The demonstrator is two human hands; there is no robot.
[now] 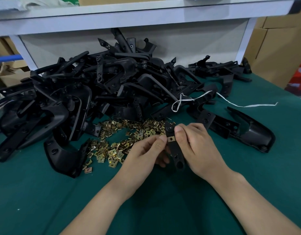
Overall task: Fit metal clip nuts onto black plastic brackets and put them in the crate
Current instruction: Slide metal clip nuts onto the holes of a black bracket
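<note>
Head view showed both hands, left hand point(146, 150) and right hand point(193, 146), pinching a stiff, light black plastic bracket point(174, 150) beside its seated brass clip nut point(171, 139).

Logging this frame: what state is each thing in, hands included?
black plastic bracket: held in both hands.
brass-coloured metal clip nut: on the bracket, between the thumbs.
left hand: pinches the bracket.
right hand: grips the bracket.
loose clip nuts: scattered on green cloth.
heap of black brackets: piled.
white string: slack.
</note>
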